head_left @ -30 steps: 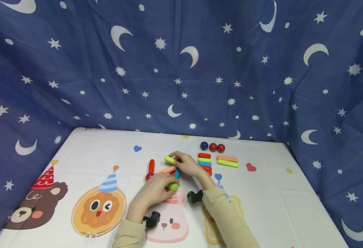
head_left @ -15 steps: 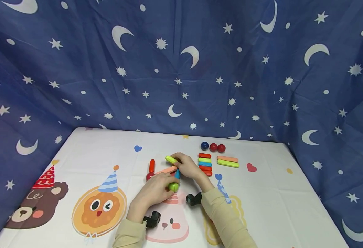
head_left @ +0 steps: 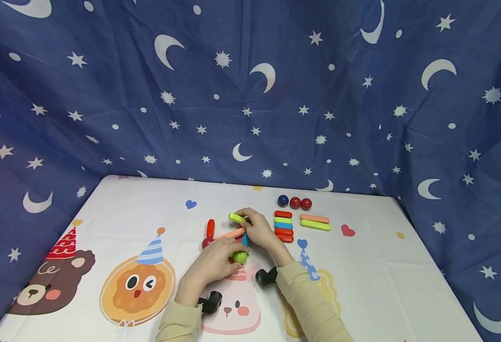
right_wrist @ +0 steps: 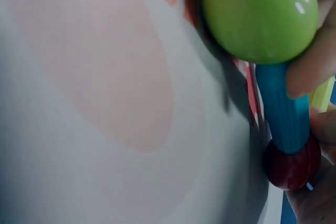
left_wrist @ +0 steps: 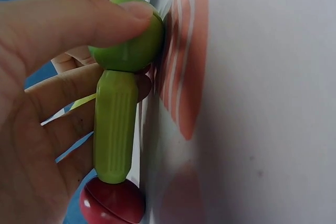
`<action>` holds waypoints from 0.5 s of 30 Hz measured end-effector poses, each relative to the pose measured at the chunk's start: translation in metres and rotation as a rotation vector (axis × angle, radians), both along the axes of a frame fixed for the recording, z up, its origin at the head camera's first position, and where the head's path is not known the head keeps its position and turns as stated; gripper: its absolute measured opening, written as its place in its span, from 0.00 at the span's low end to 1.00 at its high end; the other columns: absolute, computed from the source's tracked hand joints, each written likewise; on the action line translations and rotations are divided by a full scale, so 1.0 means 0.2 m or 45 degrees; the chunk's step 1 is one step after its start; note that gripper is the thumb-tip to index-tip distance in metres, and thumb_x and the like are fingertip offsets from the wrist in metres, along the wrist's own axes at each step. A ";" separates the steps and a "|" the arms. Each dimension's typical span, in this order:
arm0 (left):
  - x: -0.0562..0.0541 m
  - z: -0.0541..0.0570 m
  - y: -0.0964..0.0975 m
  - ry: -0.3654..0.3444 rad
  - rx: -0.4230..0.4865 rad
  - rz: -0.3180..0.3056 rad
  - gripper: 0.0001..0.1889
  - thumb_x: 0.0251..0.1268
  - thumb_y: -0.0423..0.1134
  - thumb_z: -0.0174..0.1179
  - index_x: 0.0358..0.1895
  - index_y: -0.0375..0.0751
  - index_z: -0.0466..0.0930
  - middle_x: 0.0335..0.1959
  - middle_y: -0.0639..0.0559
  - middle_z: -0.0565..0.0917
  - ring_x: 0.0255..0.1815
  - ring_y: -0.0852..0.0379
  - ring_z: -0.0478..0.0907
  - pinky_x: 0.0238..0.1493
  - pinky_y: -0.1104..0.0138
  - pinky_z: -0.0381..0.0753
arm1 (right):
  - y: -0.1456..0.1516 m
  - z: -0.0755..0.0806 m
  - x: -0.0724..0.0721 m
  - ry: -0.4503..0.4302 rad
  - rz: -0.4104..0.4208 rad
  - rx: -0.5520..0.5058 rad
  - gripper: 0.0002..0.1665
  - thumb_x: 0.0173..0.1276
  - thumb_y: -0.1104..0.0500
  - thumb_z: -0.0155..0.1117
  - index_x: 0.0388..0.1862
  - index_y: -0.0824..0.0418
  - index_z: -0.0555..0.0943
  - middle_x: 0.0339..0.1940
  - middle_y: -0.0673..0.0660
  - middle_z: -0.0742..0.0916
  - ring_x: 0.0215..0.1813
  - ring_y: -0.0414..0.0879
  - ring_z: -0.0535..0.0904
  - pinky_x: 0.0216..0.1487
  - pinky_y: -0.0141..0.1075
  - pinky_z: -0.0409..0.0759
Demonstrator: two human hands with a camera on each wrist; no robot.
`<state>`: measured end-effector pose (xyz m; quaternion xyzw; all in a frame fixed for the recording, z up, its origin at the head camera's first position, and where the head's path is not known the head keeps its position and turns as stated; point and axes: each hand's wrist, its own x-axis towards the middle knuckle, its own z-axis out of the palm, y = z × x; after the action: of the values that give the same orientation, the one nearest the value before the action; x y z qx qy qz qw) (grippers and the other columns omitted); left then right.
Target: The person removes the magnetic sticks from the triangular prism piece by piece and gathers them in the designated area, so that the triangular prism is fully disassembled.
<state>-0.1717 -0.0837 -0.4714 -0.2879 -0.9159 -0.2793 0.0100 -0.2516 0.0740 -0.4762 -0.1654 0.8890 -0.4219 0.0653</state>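
In the head view my left hand (head_left: 218, 259) holds a green ball (head_left: 240, 257), its thumb pressed on the ball in the left wrist view. From that ball a green stick (left_wrist: 114, 127) runs to a dark red ball (left_wrist: 112, 201), and a blue stick (right_wrist: 286, 111) runs to another dark red ball (right_wrist: 292, 166). My right hand (head_left: 259, 230) pinches a yellow-green stick (head_left: 236, 218) beside the blue stick's far end, fingertips right at that red ball. An orange stick (head_left: 231, 233) slants between the hands. A red stick (head_left: 210, 228) points away from a red ball (head_left: 206, 242) at the left.
Right of the hands lies a column of short coloured sticks (head_left: 283, 226). Beside it are an orange stick (head_left: 315, 219) and a longer yellow-green stick (head_left: 315, 225). A blue ball (head_left: 282, 200) and two red balls (head_left: 300, 203) stand behind, on a printed white tablecloth (head_left: 382, 266).
My right hand and forearm have shifted slightly, the wrist easing left, with the yellow-green stick still between the fingers. The left hand keeps its place on the green ball.
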 end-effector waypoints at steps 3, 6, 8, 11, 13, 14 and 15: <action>0.00 0.00 0.00 -0.008 -0.006 -0.001 0.16 0.49 0.36 0.70 0.44 0.50 0.85 0.36 0.60 0.84 0.38 0.62 0.73 0.43 0.67 0.74 | 0.00 0.00 0.01 -0.016 -0.032 -0.035 0.16 0.70 0.69 0.53 0.52 0.58 0.79 0.48 0.58 0.84 0.41 0.44 0.78 0.48 0.37 0.77; 0.00 0.00 0.00 -0.014 -0.014 0.006 0.16 0.49 0.36 0.70 0.45 0.50 0.85 0.37 0.60 0.85 0.39 0.62 0.73 0.44 0.66 0.74 | 0.00 0.00 0.01 -0.039 -0.066 -0.088 0.16 0.70 0.69 0.53 0.53 0.58 0.79 0.48 0.58 0.84 0.41 0.45 0.79 0.49 0.39 0.78; 0.00 0.00 0.00 -0.018 -0.016 0.010 0.16 0.49 0.36 0.70 0.45 0.50 0.85 0.38 0.60 0.85 0.39 0.62 0.73 0.44 0.65 0.75 | 0.01 0.00 0.02 -0.050 -0.089 -0.121 0.17 0.70 0.69 0.53 0.54 0.58 0.78 0.49 0.58 0.84 0.43 0.45 0.79 0.51 0.40 0.78; 0.00 0.00 0.01 -0.023 -0.015 0.015 0.17 0.49 0.36 0.70 0.45 0.50 0.85 0.39 0.60 0.85 0.39 0.62 0.73 0.44 0.66 0.75 | 0.02 0.02 0.02 -0.041 -0.118 -0.171 0.17 0.70 0.68 0.54 0.56 0.58 0.78 0.50 0.58 0.84 0.45 0.47 0.78 0.52 0.41 0.78; 0.00 0.01 0.01 -0.024 -0.013 0.016 0.17 0.49 0.36 0.70 0.45 0.50 0.85 0.38 0.60 0.84 0.37 0.62 0.72 0.43 0.67 0.75 | 0.03 0.04 0.03 -0.031 -0.148 -0.215 0.18 0.70 0.67 0.55 0.56 0.58 0.79 0.50 0.58 0.84 0.47 0.48 0.78 0.53 0.41 0.79; 0.00 0.01 0.00 -0.027 -0.012 0.018 0.17 0.49 0.35 0.70 0.45 0.51 0.85 0.37 0.60 0.84 0.37 0.63 0.72 0.42 0.67 0.75 | 0.03 0.05 0.03 -0.026 -0.163 -0.242 0.18 0.70 0.67 0.55 0.57 0.58 0.79 0.50 0.59 0.84 0.48 0.49 0.78 0.53 0.41 0.79; 0.00 0.01 0.00 -0.026 -0.011 0.018 0.17 0.49 0.35 0.70 0.45 0.50 0.85 0.37 0.60 0.84 0.37 0.63 0.72 0.42 0.67 0.75 | 0.04 0.06 0.03 -0.025 -0.179 -0.272 0.18 0.69 0.67 0.56 0.57 0.58 0.79 0.50 0.59 0.84 0.48 0.50 0.78 0.52 0.41 0.79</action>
<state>-0.1710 -0.0828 -0.4696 -0.2786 -0.9192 -0.2782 0.0015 -0.2449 0.0815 -0.4636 -0.1044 0.8477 -0.5195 0.0262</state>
